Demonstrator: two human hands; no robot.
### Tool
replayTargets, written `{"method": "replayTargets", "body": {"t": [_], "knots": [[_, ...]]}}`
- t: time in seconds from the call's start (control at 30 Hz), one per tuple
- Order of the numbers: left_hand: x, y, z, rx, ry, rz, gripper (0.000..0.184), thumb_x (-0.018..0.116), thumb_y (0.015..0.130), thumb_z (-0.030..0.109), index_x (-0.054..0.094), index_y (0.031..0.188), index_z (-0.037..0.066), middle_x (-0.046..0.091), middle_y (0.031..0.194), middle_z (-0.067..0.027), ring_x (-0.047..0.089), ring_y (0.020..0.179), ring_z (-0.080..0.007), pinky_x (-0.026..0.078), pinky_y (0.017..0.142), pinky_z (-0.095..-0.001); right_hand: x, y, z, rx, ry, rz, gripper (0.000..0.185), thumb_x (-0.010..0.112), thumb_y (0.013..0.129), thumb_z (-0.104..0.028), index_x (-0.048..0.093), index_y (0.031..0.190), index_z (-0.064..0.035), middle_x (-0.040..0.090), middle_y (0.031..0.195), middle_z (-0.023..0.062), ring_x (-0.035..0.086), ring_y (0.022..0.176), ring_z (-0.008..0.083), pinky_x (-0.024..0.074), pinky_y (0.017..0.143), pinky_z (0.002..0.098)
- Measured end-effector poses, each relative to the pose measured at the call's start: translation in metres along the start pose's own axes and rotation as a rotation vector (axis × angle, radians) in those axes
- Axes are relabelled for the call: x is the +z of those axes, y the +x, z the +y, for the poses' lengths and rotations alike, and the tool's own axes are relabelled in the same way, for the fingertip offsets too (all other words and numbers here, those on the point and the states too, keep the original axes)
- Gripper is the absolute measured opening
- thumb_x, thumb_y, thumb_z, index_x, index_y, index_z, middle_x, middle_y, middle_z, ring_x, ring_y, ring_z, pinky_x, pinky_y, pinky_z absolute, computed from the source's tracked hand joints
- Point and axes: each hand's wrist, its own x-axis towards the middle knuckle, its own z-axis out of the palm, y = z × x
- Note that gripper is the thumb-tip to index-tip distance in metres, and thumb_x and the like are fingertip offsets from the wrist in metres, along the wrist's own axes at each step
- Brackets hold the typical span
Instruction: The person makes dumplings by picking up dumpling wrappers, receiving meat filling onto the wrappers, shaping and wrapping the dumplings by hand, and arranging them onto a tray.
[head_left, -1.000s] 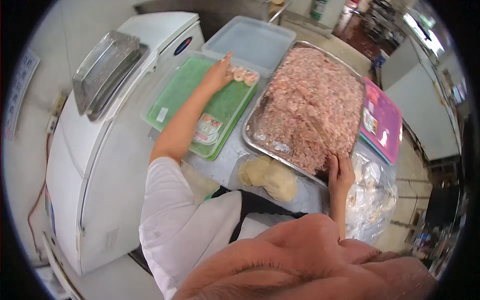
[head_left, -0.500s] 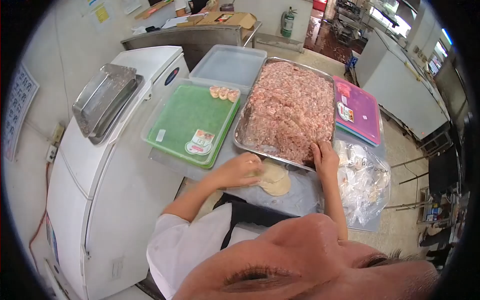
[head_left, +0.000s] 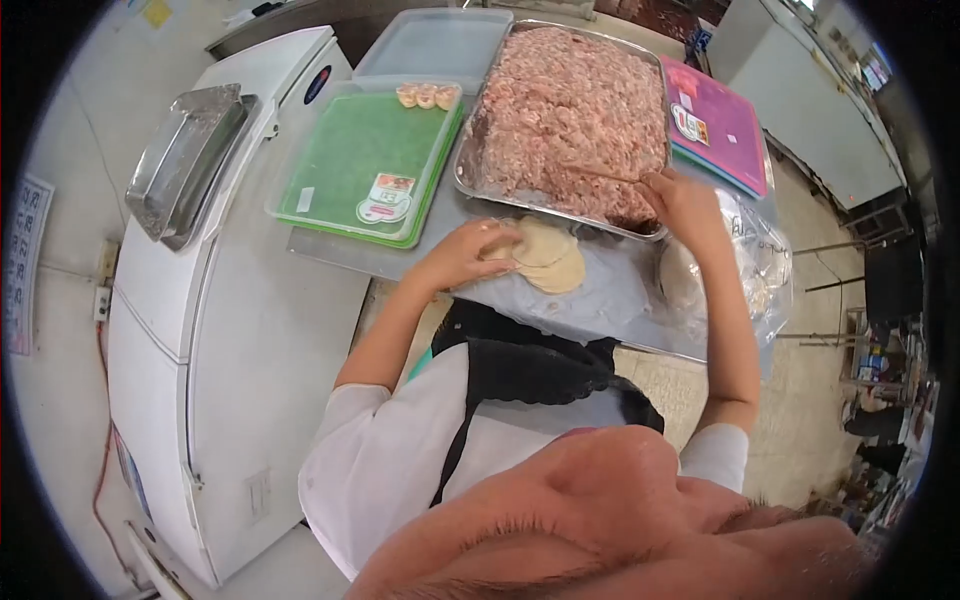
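On the left of the stack of round dough wrappers (head_left: 556, 268), my left hand (head_left: 462, 254) is curled, with a pale wrapper (head_left: 503, 246) partly hidden between fingers and thumb. My right hand (head_left: 690, 208) is at the near right corner of a metal tray (head_left: 545, 209) heaped with ground meat (head_left: 575, 110). Its fingers pinch a thin, flat stick (head_left: 602, 174) that lies across the meat and points left. The stick's far end blends into the meat.
Left of the tray is a green lidded container (head_left: 345, 150) with several small filled dumplings (head_left: 426, 96) on top. Behind it stands a clear container (head_left: 435, 50). At right are a purple lid (head_left: 715, 125) and a plastic bag (head_left: 755, 270). A white freezer (head_left: 260, 330) borders the left.
My view has tipped downward, so the table sits higher in it. My right hand has lifted off the tray's near edge, and the stick now shows over the meat. My left hand stays by the wrappers.
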Motion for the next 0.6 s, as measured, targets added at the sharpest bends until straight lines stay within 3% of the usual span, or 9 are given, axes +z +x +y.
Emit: {"method": "replayTargets", "body": {"t": [0.1,0.2,0.3,0.43,0.53,0.6], "knots": [[0.016,-0.003,-0.015,0.056,0.159,0.066,0.037,0.070,0.081,0.025,0.065,0.114,0.009,0.063,0.110,-0.0114,0.057,0.104,-0.0293,0.044,0.093,-0.0377,-0.020,0.009,0.002,-0.070,-0.218,-0.154,0.022,0.057,0.091,-0.026,0.066,0.082,-0.0083,0.063,0.074,0.0093,0.064,0.068,0.0321,0.0506,0.060,0.0423],[0.021,-0.003,-0.026,0.002,0.100,0.050,0.032,0.069,0.081,0.023,0.067,0.108,0.007,0.063,0.109,-0.0119,0.057,0.103,-0.0300,0.043,0.093,-0.0381,0.019,-0.004,-0.018,-0.207,-0.213,-0.039,0.019,0.059,0.088,-0.023,0.068,0.078,-0.0093,0.061,0.067,0.0093,0.065,0.064,0.0283,0.0497,0.054,0.0404],[0.013,0.000,-0.027,0.041,0.097,0.054,0.027,0.066,0.082,0.023,0.067,0.102,0.005,0.064,0.107,-0.0125,0.057,0.101,-0.0302,0.044,0.092,-0.0387,0.007,-0.015,-0.044,-0.256,-0.389,-0.017,0.017,0.060,0.083,-0.020,0.067,0.071,-0.0092,0.062,0.066,0.0088,0.066,0.062,0.0244,0.0490,0.051,0.0385],[-0.006,-0.001,-0.001,0.006,0.284,0.043,0.029,0.065,0.083,0.025,0.067,0.101,0.003,0.065,0.104,-0.0132,0.057,0.102,-0.0309,0.045,0.091,-0.0395,-0.028,0.013,-0.022,-0.227,-0.415,-0.076,0.015,0.061,0.079,-0.018,0.067,0.070,-0.0092,0.065,0.067,0.0085,0.067,0.064,0.0242,0.0500,0.051,0.0364],[-0.013,0.003,0.010,-0.028,0.297,0.099,0.030,0.065,0.084,0.026,0.066,0.101,0.002,0.066,0.102,-0.0140,0.057,0.102,-0.0326,0.046,0.091,-0.0408,0.021,0.013,-0.033,-0.325,-0.344,-0.067,0.014,0.061,0.079,-0.016,0.067,0.068,-0.0097,0.065,0.067,0.0087,0.066,0.062,0.0244,0.0497,0.051,0.0370],[-0.016,0.006,0.013,-0.021,0.249,0.165,0.029,0.064,0.085,0.026,0.065,0.101,0.001,0.066,0.101,-0.0148,0.058,0.099,-0.0330,0.046,0.090,-0.0407,0.025,0.006,-0.063,-0.232,-0.391,-0.084,0.013,0.060,0.079,-0.015,0.067,0.069,-0.0097,0.066,0.068,0.0088,0.066,0.061,0.0246,0.0511,0.053,0.0385]]}}
